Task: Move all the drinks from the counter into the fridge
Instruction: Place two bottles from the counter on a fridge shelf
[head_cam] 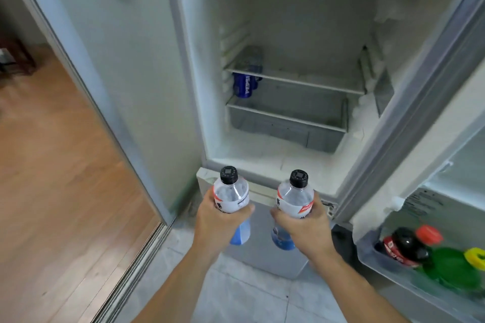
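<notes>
Fingers of the left hand [216, 220] curled around the white label of a clear bottle [232, 200], the thumb pressed across the label's right side. The right hand [305, 223] gripped a matching second bottle [295, 198] the same way, fingers wrapped behind the label and the thumb tip showing at its left edge. Both bottles stood upright with black caps on top and blue showing at their bases below the hands. They were held side by side, apart from each other, just in front of the lower edge of the open fridge [189, 86].

Farther in, two blue Pepsi cans [244, 85] stood at the left end of the lower glass shelf [286, 117], beneath an upper shelf [301, 81]. Frost caked the fridge's inner walls and floor. A grey drawer [288, 131] sat under the lower shelf.

At the right, the open fridge door [420, 139] carried a rack [388, 265] holding a dark cola bottle [404, 246] with a red label, a bottle with a red cap [429, 235] and a green bottle [456, 265] with a yellow cap. On the left, a sliding glass door [86, 60] separated the pale tiled floor [236, 296] near the fridge from a wooden floor [52, 178] beyond.
</notes>
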A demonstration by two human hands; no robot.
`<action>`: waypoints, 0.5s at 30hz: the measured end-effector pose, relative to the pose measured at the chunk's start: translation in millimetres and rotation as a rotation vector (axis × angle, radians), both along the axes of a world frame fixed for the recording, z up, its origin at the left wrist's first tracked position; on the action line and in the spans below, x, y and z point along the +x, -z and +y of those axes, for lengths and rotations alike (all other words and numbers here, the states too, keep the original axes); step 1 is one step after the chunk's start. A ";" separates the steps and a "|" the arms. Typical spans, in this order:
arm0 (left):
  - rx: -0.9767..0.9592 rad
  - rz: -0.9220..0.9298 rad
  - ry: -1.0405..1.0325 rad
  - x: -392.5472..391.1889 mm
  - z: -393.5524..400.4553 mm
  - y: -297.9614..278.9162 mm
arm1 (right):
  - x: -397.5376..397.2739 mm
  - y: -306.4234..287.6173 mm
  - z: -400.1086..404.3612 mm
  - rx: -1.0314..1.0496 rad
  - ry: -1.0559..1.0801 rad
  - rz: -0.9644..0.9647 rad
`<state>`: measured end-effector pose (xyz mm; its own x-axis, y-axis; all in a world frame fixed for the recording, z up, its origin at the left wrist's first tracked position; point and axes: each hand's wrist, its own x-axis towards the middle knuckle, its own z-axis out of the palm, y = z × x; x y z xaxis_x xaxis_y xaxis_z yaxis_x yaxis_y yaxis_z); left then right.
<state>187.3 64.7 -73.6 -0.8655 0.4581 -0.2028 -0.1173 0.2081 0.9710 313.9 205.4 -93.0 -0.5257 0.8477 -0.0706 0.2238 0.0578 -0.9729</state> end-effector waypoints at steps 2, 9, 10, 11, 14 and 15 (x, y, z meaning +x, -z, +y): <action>-0.012 -0.004 0.042 -22.5 19.4 5.3 | -17.0 4.0 18.0 0.004 0.036 -0.006; -0.052 -0.011 0.071 -101.6 81.6 20.3 | -98.8 17.5 82.3 -0.007 0.132 -0.040; -0.047 -0.006 0.072 -113.1 91.1 20.7 | -110.1 17.6 91.5 -0.002 0.154 -0.051; -0.042 -0.001 0.067 -123.4 100.2 21.3 | -120.1 18.1 99.7 0.009 0.174 -0.062; -0.029 0.005 0.053 -149.0 124.3 23.8 | -145.1 21.3 121.6 0.062 0.226 -0.105; -0.033 0.011 0.053 -156.2 131.0 24.3 | -152.1 21.6 127.2 0.051 0.244 -0.112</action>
<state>31.1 195.7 -97.9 -0.8425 0.4966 -0.2090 -0.0945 0.2457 0.9647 161.8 332.6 -114.7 -0.2968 0.9523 -0.0710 0.3429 0.0368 -0.9386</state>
